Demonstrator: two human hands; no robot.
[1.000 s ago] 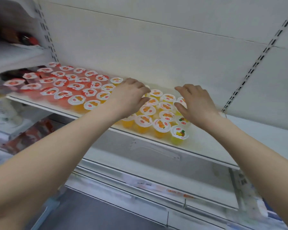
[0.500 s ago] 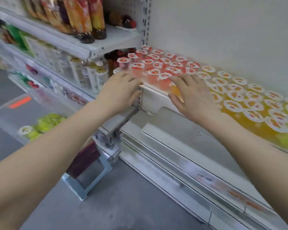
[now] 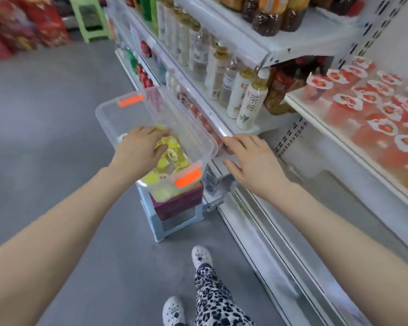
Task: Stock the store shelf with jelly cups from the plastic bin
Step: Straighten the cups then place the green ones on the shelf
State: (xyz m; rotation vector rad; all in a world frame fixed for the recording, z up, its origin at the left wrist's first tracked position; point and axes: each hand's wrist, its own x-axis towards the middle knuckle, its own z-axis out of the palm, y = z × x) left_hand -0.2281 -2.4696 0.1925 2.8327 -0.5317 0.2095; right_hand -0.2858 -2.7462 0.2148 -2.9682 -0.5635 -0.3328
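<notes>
A clear plastic bin (image 3: 108, 109) with orange clips sits low at the left of the aisle and holds several yellow-green jelly cups (image 3: 172, 154). My left hand (image 3: 139, 149) reaches into the bin, its spread fingers lying over the cups; what is under the palm is hidden. My right hand (image 3: 254, 161) hovers open beside the bin's right rim, in front of a shelf edge, holding nothing. At the right, the white store shelf (image 3: 316, 118) carries rows of red jelly cups (image 3: 372, 114), with orange ones at the frame edge.
The bin rests on a purple box (image 3: 177, 203) on a light-blue stool (image 3: 165, 229). Tea bottles (image 3: 250, 100) fill the neighbouring shelf. My feet in white clogs (image 3: 200, 255) stand on the grey floor. A green stool (image 3: 90, 17) stands far back.
My view has swung left and down, away from the jelly shelf. Both hands left the shelf; the left one moved down into the bin and the right one came to the bin's rim.
</notes>
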